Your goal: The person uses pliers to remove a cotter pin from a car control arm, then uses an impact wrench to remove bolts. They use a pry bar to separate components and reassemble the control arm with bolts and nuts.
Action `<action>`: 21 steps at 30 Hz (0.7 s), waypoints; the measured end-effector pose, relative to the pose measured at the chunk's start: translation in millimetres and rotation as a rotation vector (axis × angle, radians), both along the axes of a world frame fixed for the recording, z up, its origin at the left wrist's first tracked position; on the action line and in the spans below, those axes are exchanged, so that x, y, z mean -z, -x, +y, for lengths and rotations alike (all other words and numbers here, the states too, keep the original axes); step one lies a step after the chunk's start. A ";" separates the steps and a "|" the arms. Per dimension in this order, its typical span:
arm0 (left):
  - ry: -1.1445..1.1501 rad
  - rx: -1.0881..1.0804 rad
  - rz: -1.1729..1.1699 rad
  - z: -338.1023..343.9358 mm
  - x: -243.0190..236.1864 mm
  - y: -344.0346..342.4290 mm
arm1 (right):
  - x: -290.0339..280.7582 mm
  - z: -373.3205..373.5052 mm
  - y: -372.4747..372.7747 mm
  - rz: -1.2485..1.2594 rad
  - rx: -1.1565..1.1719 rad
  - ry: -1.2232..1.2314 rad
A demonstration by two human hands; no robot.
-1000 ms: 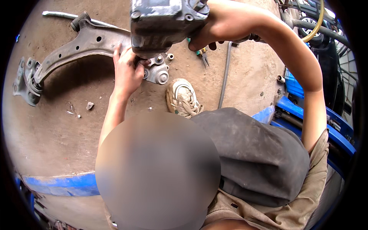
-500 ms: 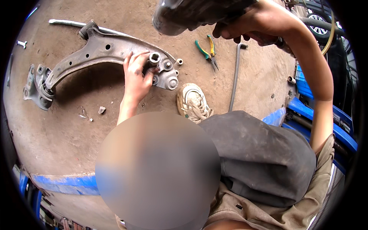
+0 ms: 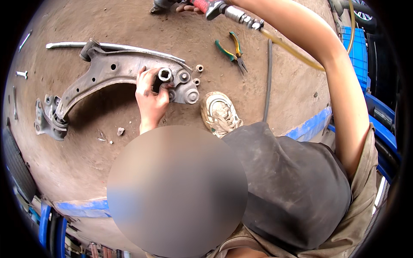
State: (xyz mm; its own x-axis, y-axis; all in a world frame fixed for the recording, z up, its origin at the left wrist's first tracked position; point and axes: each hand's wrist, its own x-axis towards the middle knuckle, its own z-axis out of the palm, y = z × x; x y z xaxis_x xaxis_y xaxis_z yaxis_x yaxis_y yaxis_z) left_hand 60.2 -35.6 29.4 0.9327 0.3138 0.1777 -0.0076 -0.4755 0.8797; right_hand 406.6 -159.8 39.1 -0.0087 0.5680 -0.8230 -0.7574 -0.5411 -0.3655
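Left hand [image 3: 152, 98] grips a socket [image 3: 164, 75] over that scuffed grey control arm [image 3: 124, 66], right hand [image 3: 187, 8] apart beside a red air tool [image 3: 208, 7], grip unclear from here.

Control arm [image 3: 124, 69]: was worn grey metal, curved, pierced by round holes; it lay flat, wide end to the right.
Socket [image 3: 164, 74]: was grey, its hollow mouth facing up, at the arm's wide end.
Air tool [image 3: 209, 8]: was red and grey, partly out of view.
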 end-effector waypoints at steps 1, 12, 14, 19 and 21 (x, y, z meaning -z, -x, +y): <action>0.018 -0.004 -0.015 -1.8 1.3 0.2 | 4.8 -4.8 -5.5 0.021 0.028 -0.020; 0.073 0.070 0.102 13.9 -1.0 6.4 | -165.0 -70.1 29.9 -1.116 -0.493 -0.026; 0.069 0.142 0.115 12.9 -4.0 -0.4 | -198.4 -103.0 71.0 -1.177 -0.122 -0.076; 0.179 0.172 0.213 11.7 -22.0 -5.5 | -83.6 -231.8 177.3 -1.354 0.349 0.623; 0.152 0.210 0.166 11.3 -20.4 -10.7 | -20.2 -281.2 210.3 -1.347 0.180 0.903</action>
